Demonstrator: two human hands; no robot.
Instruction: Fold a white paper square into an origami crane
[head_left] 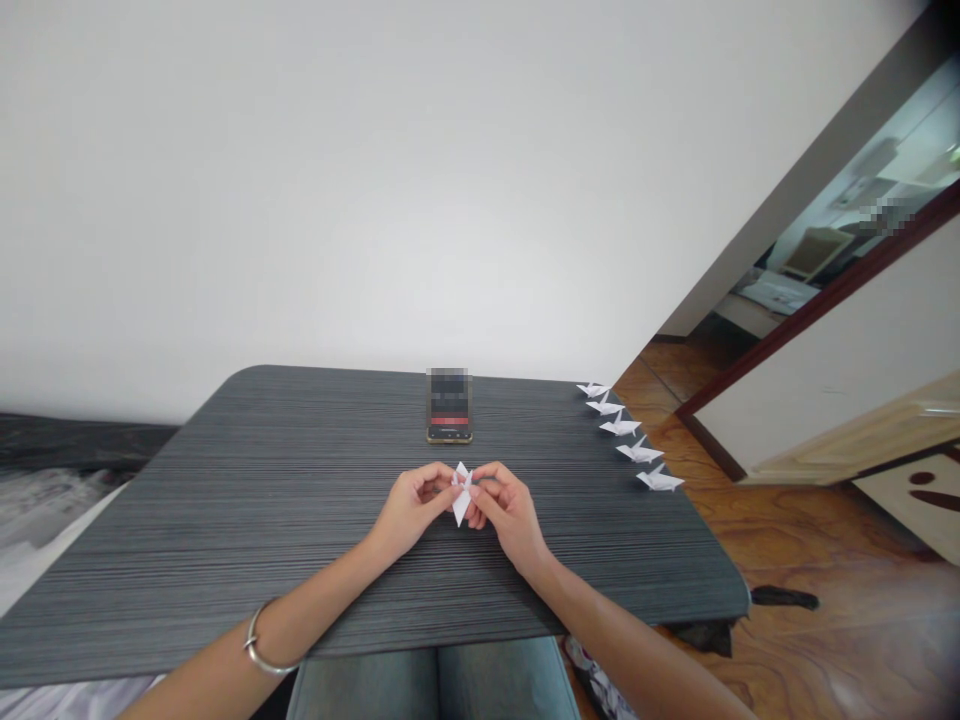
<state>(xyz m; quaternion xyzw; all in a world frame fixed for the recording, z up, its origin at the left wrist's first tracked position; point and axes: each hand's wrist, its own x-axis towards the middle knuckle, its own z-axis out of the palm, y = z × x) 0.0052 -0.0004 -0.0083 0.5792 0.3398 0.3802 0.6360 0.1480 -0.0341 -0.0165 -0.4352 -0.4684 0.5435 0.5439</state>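
Between my two hands is a small piece of folded white paper [462, 504], pointed at its top and bottom ends. My left hand [417, 502] pinches its left side between thumb and fingers. From the other side, my right hand [505, 506] grips it with the thumb in front and the fingers curled behind. Both hands are just above the dark table, near its middle. The fingers cover part of the folds. Along the table's right edge stands a row of several white folded paper birds [619, 427].
A phone [450, 408] with a partly blurred screen lies beyond my hands. The dark wood-grain table [285, 470] meets a white wall [420, 180] at the back. To the right are a wooden floor [795, 540] and a doorway. A black strap [784, 598] sticks out from the table's right corner.
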